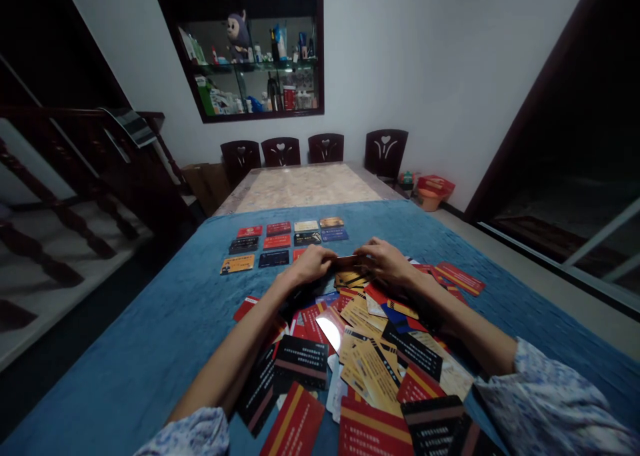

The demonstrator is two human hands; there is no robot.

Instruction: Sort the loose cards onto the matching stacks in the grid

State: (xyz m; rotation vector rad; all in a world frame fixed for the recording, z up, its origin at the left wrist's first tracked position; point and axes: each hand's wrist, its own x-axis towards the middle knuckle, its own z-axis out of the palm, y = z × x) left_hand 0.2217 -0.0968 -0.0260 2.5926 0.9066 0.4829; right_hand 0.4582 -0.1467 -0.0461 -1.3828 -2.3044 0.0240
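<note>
Over the far edge of a heap of plastic cards [367, 369], my left hand [311, 264] and my right hand [386, 261] face each other with bent fingers. Between them they grip a small stack of cards [346, 260] by its two ends, seen nearly edge-on; how many cards it has I cannot tell. The heap is red, gold, black and blue, and spreads below my hands and between my forearms. Beyond my left hand, cards lie in neat rows, among them a gold card [237, 264], a dark blue card [274, 259] and a blue card [335, 234].
A blue cloth [165, 309] covers the near part of the table, with the bare stone-patterned top [315, 184] beyond. Several dark chairs [326, 148] stand at the far end. A red card [463, 277] lies at the heap's right edge. A stair railing [55, 203] is at left.
</note>
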